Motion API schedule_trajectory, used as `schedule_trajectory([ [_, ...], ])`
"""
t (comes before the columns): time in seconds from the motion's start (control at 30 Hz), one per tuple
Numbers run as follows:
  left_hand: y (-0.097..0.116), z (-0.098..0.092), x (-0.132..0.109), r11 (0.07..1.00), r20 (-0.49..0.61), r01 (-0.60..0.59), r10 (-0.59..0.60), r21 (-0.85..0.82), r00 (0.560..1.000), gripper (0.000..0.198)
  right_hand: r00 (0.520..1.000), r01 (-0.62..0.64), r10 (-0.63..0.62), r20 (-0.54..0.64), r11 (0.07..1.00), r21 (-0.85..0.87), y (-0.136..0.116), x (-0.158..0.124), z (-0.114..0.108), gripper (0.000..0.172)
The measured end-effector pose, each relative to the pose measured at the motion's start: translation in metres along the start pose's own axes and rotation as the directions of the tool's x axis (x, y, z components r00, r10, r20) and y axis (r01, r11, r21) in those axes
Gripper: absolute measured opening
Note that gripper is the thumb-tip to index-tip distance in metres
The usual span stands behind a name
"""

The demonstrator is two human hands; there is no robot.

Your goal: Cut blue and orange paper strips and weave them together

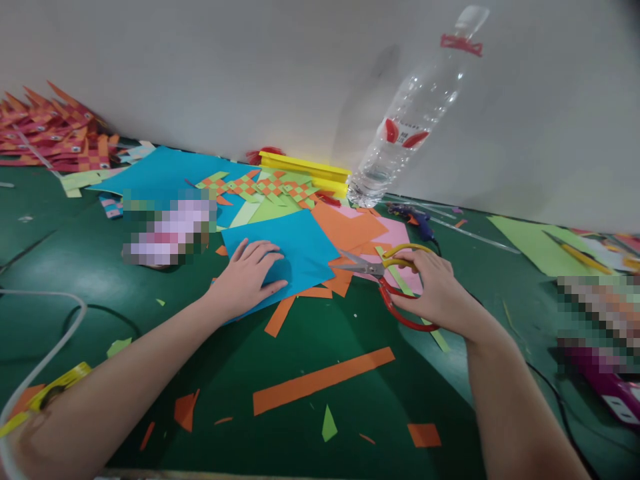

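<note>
I am pressing a blue sheet point(300, 250) flat and holding scissors point(387, 280) at its edge.
Nearer than my fingers, a long orange strip point(323, 380) and scraps are lying cut on the green worktop point(320, 327), so some cutting looks done. My left hand point(247, 273) is resting on the sheet, fingers spread; it looks whole, not yet cut. Just right, my right hand point(435, 290) is gripping the scissors, fingers curled through the loops, blades nearly closed. Beyond my fingers, woven paper squares point(265, 187) are lying finished before a bottle point(405, 127).
</note>
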State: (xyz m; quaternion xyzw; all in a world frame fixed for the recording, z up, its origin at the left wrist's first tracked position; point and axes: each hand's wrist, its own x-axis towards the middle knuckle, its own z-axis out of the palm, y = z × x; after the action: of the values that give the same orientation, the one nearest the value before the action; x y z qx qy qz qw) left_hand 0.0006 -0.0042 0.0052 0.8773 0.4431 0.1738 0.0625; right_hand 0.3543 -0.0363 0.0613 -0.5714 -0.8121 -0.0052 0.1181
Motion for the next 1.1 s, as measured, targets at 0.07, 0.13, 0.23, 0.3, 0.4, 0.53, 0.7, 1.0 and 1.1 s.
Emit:
schedule_trajectory([
  [0.07,0.0,0.0,0.0,1.0,-0.013,-0.007,0.007,-0.007,1.0,0.036,1.0,-0.002,0.002,-0.01,1.0,-0.001,0.0,0.0,0.0,0.049],
  [0.13,0.0,0.0,0.0,1.0,-0.029,-0.012,0.011,-0.014,1.0,0.035,1.0,0.0,0.0,-0.005,1.0,0.002,-0.001,0.0,-0.001,0.048],
  [0.23,0.0,0.0,0.0,1.0,-0.051,-0.007,0.006,-0.027,0.999,0.032,1.0,0.008,-0.008,0.03,1.0,0.021,0.0,0.0,-0.004,0.046],
  [0.3,0.0,0.001,0.0,0.999,-0.058,-0.002,-0.001,-0.035,0.998,0.032,0.999,0.011,-0.012,0.053,0.999,0.032,0.001,-0.001,-0.005,0.044],
  [0.4,-0.002,0.002,0.0,0.999,-0.07,0.003,-0.006,-0.05,0.998,0.038,0.996,0.011,-0.014,0.09,0.999,0.036,0.003,0.0,-0.006,0.042],
  [0.53,-0.004,0.002,0.001,0.996,-0.074,0.002,-0.008,-0.086,0.997,0.043,0.987,0.035,-0.047,0.156,0.996,0.083,-0.002,0.0,-0.007,0.04],
  [0.7,-0.001,-0.003,0.003,0.986,-0.065,0.021,-0.032,-0.166,0.997,0.041,0.979,0.049,-0.08,0.188,0.985,0.164,-0.018,0.003,-0.005,0.036],
  [1.0,0.013,-0.006,0.004,0.973,-0.114,0.058,-0.085,-0.224,0.99,0.037,0.974,0.175,-0.207,0.095,0.948,0.267,-0.046,0.006,0.01,0.046],
  [1.1,0.017,-0.006,0.003,0.971,-0.121,0.059,-0.089,-0.233,0.989,0.037,0.967,0.184,-0.221,0.123,0.949,0.255,-0.051,0.005,0.015,0.046],
])
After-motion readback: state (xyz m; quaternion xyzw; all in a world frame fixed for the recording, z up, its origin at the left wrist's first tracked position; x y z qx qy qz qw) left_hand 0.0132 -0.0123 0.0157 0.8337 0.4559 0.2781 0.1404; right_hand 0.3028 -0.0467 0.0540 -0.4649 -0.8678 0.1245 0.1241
